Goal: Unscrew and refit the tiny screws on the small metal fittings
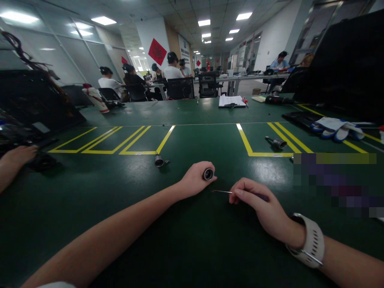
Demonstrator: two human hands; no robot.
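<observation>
My left hand [195, 178] is closed around a metal hole saw [208, 174], its round hollow end turned toward me. Most of its body is hidden by the fingers. To the right, my right hand [255, 198] pinches a slim screwdriver [222, 192]; its thin shaft points left, just below and apart from the hole saw, and part of a dark handle shows past the fingers. A second hole saw [159, 161] lies on the green table [192, 248] beyond my left forearm, with a small metal piece [167, 162] beside it. Another hole saw [277, 143] rests at the right.
Yellow tape lines [249, 144] mark the tabletop. A clipboard [232, 101] with papers lies at the far edge, a power drill [279, 100] and gloves [337, 128] to the right. Another person's hand [18, 158] reaches in at left. A blurred-out patch covers the right side.
</observation>
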